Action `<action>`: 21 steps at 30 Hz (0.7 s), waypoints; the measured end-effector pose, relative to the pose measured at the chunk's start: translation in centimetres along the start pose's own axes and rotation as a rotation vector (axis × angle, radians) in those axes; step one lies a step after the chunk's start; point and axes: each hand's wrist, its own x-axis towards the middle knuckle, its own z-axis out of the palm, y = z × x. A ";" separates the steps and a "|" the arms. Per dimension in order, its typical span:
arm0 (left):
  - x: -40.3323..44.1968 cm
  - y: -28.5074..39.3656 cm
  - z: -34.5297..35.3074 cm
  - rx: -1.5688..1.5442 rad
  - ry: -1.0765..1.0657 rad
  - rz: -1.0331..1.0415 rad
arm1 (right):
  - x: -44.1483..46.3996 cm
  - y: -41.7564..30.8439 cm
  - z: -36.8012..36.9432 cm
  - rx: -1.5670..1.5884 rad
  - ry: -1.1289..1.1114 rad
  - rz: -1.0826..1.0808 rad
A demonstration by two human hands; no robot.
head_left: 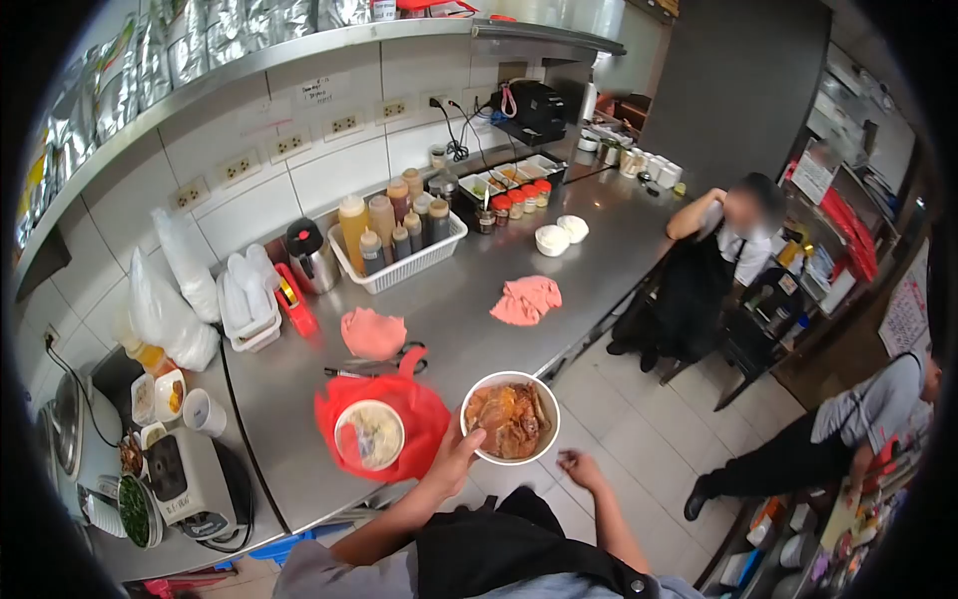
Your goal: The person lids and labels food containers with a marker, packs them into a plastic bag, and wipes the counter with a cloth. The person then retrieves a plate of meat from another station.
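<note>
One open white bowl [512,419] of brown-orange sauced food [507,417], just right of lower centre in the head view. Clasped by the left hand [455,465] at its lower-left rim, thumb over the edge; cannot tell how the other fingers lie underneath. Round in outline, so without a long axis. Directly left of it across the frame, and nearly level: a round tub [381,439] with a pale top, ringed by a red plastic bag [427,424] on the counter [454,344]. Between bowl and tub, and lower: the left hand, the nearer one to the bag; cannot tell whether touching it. At the bowl's lower right, near but apart: the right hand [582,469], empty, fingers loosely curled.
</note>
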 end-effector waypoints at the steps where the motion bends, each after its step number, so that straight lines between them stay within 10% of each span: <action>1: 2.1 -0.1 -0.1 0.012 0.013 0.010 | 2.3 -4.8 -3.8 0.013 0.127 -0.066; 8: 13.1 -2.7 -0.6 -0.180 0.295 0.232 | 22.0 -20.8 -14.2 -0.352 0.497 -0.765; 11: 17.7 -5.2 -2.9 -0.249 0.629 0.134 | 29.9 -19.1 -15.7 -0.876 -0.052 -0.807; 14: 20.6 -4.5 0.0 -0.183 0.700 0.304 | 33.5 -31.1 -29.7 -0.655 -0.860 -0.912; 19: 24.1 -7.0 0.1 -0.145 0.919 0.410 | 33.4 -53.3 -55.7 -0.103 0.567 -1.414; 21: 25.4 -7.9 0.6 -0.156 0.916 0.524 | 39.9 -59.9 -64.0 0.096 0.724 -1.340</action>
